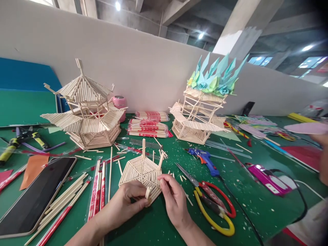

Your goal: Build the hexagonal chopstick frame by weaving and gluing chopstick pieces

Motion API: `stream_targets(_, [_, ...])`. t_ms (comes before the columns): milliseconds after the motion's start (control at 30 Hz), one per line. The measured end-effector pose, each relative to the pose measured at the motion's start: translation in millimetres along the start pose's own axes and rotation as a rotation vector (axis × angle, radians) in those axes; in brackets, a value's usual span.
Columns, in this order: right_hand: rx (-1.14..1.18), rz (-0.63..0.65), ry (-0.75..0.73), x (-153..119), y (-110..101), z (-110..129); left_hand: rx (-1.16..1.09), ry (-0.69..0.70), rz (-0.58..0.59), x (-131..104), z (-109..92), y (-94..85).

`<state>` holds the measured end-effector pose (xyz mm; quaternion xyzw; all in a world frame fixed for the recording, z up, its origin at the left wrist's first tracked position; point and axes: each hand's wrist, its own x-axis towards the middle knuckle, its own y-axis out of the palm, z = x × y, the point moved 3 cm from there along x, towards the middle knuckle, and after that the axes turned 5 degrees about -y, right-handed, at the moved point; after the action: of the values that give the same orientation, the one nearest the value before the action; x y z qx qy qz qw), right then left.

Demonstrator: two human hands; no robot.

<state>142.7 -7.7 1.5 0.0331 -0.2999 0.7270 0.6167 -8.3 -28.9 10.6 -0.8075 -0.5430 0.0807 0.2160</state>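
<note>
A hexagonal panel (141, 168) of disposable chopstick pieces lies in front of me, with short posts standing at its far and right corners. My left hand (132, 201) is closed at its near left side, thumb and forefinger pinching a short chopstick post (148, 192) upright by the near edge. Whether the post touches the panel is hidden. My right hand (174, 201) is at the panel's right edge, thumb and fingertip pressed together; what lies between them, if anything, is hidden.
Two chopstick pavilions (85, 119) (196, 118) stand behind, the right one topped with folded paper. To the right lie a blue glue gun (205, 160) and scissors (214, 201); to the left, a phone (36, 196) and loose chopsticks (64, 196). Another person's hand (323, 147) shows at far right.
</note>
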Motion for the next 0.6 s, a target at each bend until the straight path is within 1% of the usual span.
stream_targets(333, [0.047,0.021,-0.016,0.3,0.2,-2.3,0.038,-0.011,0.004,-0.4,-0.2,1.7])
stream_targets(600, [0.062,0.100,-0.026,0.1,1.7,-2.3,0.034,-0.018,-0.017,-0.2,-2.3,2.4])
